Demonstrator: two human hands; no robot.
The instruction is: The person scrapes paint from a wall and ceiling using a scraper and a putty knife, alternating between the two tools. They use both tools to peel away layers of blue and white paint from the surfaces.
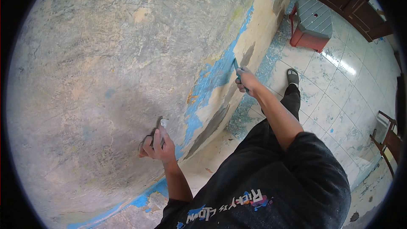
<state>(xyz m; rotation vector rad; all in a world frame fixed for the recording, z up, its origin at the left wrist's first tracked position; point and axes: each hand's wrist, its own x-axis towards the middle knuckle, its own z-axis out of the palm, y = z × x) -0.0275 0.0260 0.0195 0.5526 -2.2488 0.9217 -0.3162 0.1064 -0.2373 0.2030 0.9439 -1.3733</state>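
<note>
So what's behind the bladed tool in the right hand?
Around the bladed tool, the wall shows blue paint on the picture's left, cream and grey patches on the right. Whatever lies directly behind the tool and right hand is covered.

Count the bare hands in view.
2: the left hand, in front of the mottled grey plaster wall; the right hand, holding a slim bluish tool at the blue paint strip. No others show.

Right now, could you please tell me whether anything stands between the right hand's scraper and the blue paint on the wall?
Nothing visible does: the scraper in the right hand has its tip at the edge of the blue paint. The red-and-grey stool stands clear of both.
</note>
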